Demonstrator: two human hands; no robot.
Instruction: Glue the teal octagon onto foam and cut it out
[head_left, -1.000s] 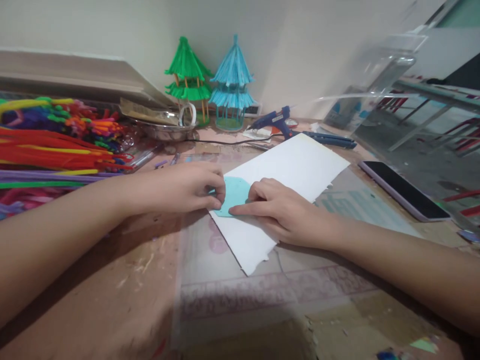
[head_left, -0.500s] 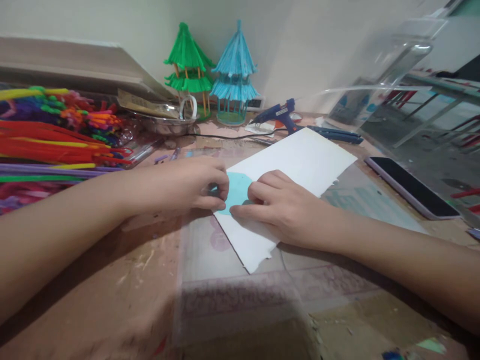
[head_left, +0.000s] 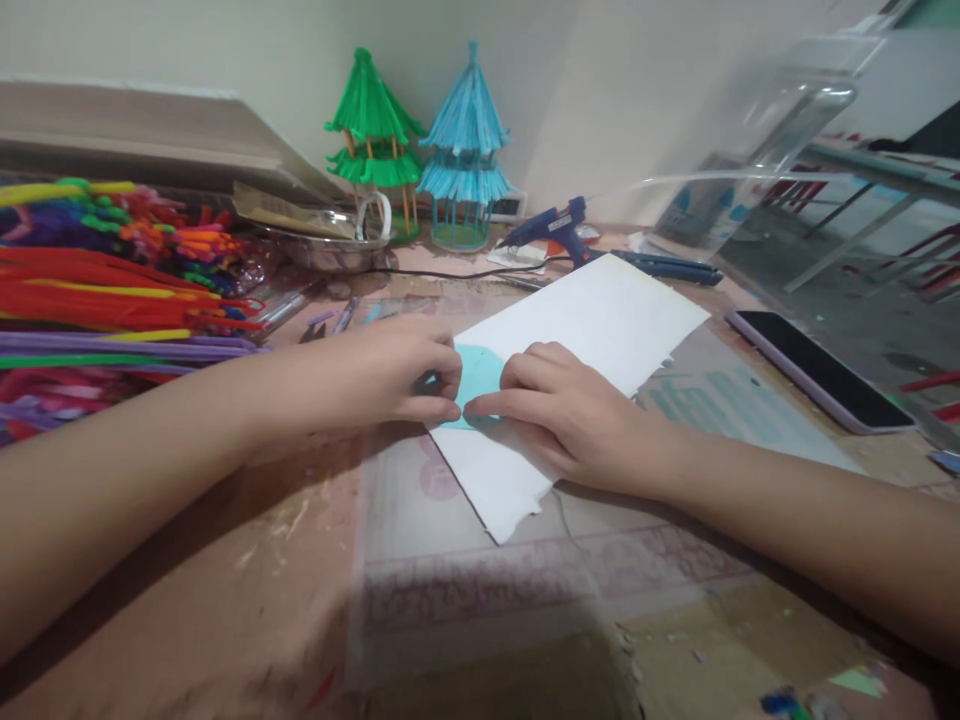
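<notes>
The light blue paper piece (head_left: pixel 478 372) lies on the white sheet (head_left: pixel 600 330), at that sheet's near-left edge. Only its middle shows; both hands cover its sides, so its full outline cannot be made out.

The left hand (head_left: pixel 375 375) rests at the left edge of the white sheet, fingers (head_left: pixel 439 385) curled down and pinching the left rim of the blue piece. Something dark sits between thumb and fingertips there, possibly a small tool, but it is too hidden to tell. The right hand (head_left: pixel 570 410) lies flat on the white sheet, its fingers pressing the right and near edges of the blue piece rather than closing round it.

The white sheet lies slantwise on the tabletop (head_left: pixel 247 560), its near corner ragged. A clear plastic cover lies under it, blurring the printed pattern beneath.

Left of the white sheet lies a heap of coloured pipe cleaners (head_left: pixel 112 290), cut off by the frame edge. Behind the sheet, against the wall, stand a green model pavilion (head_left: pixel 369 120) and a blue model pavilion (head_left: pixel 465 140), with a metal dish (head_left: pixel 330 250) just left of them. A blue glue gun (head_left: pixel 559 228) lies just beyond the sheet's far corner, its cord running left. Right of the sheet lies a phone (head_left: pixel 817 370), screen dark. A clear container (head_left: pixel 757 150) beyond it is smeared and hard to read.
</notes>
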